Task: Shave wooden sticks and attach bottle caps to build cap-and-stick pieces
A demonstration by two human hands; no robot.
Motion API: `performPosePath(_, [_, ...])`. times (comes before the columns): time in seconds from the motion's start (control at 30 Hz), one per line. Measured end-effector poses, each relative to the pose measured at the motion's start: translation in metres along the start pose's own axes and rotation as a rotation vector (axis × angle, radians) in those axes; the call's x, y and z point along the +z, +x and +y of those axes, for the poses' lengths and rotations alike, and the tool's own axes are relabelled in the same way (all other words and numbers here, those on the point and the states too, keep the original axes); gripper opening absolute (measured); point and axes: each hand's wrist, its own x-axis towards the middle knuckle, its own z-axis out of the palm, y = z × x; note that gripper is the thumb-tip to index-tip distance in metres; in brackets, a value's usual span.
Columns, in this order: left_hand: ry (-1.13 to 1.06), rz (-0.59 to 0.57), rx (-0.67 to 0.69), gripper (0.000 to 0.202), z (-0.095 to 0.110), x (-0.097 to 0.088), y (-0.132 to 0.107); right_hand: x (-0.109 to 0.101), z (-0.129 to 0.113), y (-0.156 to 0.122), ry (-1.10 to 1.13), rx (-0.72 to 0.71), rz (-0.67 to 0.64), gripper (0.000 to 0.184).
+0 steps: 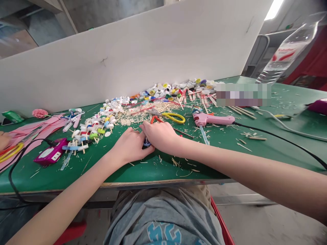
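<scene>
My left hand [131, 144] and my right hand [160, 137] meet low over the green table, fingers curled and pressed together. Between them shows a small bluish piece [146, 143], mostly covered, whose kind I cannot make out. Just past my right fingers lies a red-orange handle [155, 119], partly hidden. Behind it rest scissors with yellow handles [176, 117], among thin wood shavings [130, 117]. A pink hot glue gun [214, 119] lies to the right of my right hand, a clear glue stick under its nozzle.
Bottle caps on short sticks [93, 131] spread left; loose caps [178, 89] pile along the white partition [143, 54]. A purple power adapter [52, 152], pink strips [35, 132] and another person's hand [3, 140] are at left. A black cord [281, 136] and water bottle [288, 51] are right.
</scene>
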Motion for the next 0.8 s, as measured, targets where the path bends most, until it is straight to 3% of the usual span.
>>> performPosePath(0.37, [0.064,-0.023,0.005,0.037,0.0043,-0.0004,-0.0034,-0.0034,-0.0031,-0.0028,-0.009,-0.018,-0.079,0.024])
performPosePath(0.8, [-0.023,-0.066,-0.013,0.039,0.0052,-0.0028,-0.0021,0.0044,-0.0026,0.0032,0.013,-0.012,-0.016,0.026])
